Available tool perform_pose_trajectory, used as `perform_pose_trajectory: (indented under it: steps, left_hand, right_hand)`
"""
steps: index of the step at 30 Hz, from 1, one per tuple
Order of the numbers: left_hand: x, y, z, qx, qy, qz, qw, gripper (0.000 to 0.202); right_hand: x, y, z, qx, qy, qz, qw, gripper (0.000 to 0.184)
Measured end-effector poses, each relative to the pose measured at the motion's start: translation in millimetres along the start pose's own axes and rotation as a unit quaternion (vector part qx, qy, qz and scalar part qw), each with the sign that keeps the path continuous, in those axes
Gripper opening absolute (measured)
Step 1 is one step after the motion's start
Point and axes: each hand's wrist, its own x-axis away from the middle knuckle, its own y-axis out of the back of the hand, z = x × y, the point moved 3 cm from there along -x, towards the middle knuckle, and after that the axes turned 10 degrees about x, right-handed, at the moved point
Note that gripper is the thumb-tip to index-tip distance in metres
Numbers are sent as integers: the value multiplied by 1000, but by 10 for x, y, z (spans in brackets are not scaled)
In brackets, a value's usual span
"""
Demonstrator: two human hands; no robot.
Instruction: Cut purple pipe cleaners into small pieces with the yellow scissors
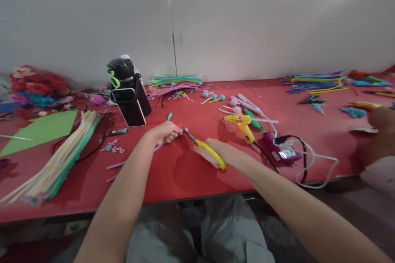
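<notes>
- Two grips work close together above the red bench (182, 178): the left grip (168, 133) has fingertips pinched on a small lilac piece (185, 130), the right grip (211, 151) is clamped around yellow-handled scissors (219, 160).
- The blades point straight at the left fingertips and lie just beside them, so a slip or an early squeeze could nick a finger.
- The lilac piece barely shows past the pinch; with so little to hold, it could twist, be cut unevenly, or drop. How firmly it is held, I cannot tell.
- Loose bits (113, 147) lie on the bench left of the left forearm, and a dropped scrap could get lost among them.
- The yellow glue gun (243, 126) lies beyond the right grip, glowing orange; a careless reach could bring skin against a hot nozzle.
- Its black cord (266, 158) runs near the right forearm, and a snag could drag the gun.
</notes>
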Motion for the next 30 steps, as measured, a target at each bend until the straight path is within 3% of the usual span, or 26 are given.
perform_pose_trajectory:
  steps: [5, 13, 16, 21, 26, 30]
  left_hand:
    - [140, 74, 28, -7, -25, -10, 1000, 22]
    - [224, 99, -31, -5, -78, -21, 997, 29]
    - [225, 70, -32, 3, -101, -24, 995, 30]
    - [251, -42, -64, 10, -161, -4, 987, 29]
    - [295, -164, -91, -6, -176, 22, 984, 26]
    - [285, -217, -73, -2, -164, 36, 986, 18]
  right_hand:
    - [90, 108, 9, 2, -33, 76, 997, 62]
    - [202, 282, -101, -158, 64, 126, 977, 63]
    - [158, 354, -82, -217, 120, 76, 966, 56]
    - [-193, 422, 70, -303, 123, -121, 937, 37]
    - [-580, 266, 242, -344, 135, -152, 917, 51]
    - [-663, 131, 232, -375, 160, -160, 899, 58]
